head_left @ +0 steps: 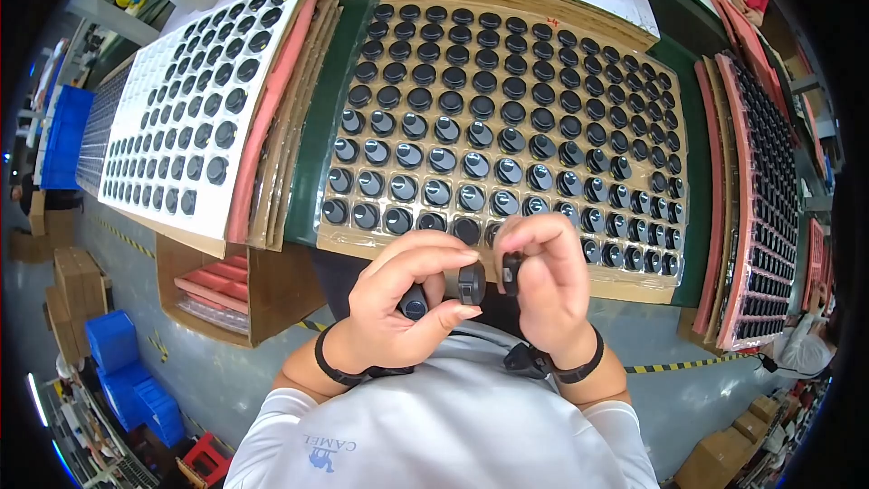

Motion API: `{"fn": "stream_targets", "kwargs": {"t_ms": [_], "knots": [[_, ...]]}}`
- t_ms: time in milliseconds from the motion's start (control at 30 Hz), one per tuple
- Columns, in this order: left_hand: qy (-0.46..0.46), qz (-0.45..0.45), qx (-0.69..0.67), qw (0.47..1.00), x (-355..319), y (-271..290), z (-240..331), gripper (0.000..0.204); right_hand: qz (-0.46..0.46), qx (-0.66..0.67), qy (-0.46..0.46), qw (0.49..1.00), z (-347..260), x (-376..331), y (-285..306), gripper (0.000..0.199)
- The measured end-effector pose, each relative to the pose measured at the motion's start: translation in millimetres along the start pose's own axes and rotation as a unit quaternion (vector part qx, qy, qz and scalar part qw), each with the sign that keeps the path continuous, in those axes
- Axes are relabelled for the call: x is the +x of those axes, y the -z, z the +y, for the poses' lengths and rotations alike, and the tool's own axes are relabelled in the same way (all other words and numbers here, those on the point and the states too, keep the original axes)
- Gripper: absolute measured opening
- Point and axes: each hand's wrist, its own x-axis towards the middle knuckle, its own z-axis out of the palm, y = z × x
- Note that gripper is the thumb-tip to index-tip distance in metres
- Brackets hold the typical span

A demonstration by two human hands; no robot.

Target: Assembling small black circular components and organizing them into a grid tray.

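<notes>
The person's left hand point(407, 294) is closed around a small black round cap point(471, 282) pinched at its fingertips, with a second black cap point(415, 305) tucked lower in the palm, while the right hand point(546, 285) pinches a thin black disc point(512, 273) just beside the first cap. Both hands hover at the near edge of a cardboard tray point(625, 288) lined with rows of similar black caps. A white tray point(163, 54) of dark caps lies to the left, and blue crates point(127, 371) stand on the floor below.
</notes>
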Motion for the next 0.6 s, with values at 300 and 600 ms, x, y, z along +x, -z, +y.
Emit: {"fn": "stream_targets", "kwargs": {"t_ms": [300,600], "knots": [[0.010,0.011,-0.008,1.000,0.3,1.9,0.6,0.037,-0.018,0.103,-0.078,0.991,-3.9,2.0,1.5,0.049],[0.008,-0.002,0.009,1.000,0.4,0.3,-4.6,0.039,-0.051,-0.130,0.034,0.990,-0.3,4.2,21.0,0.037]]}}
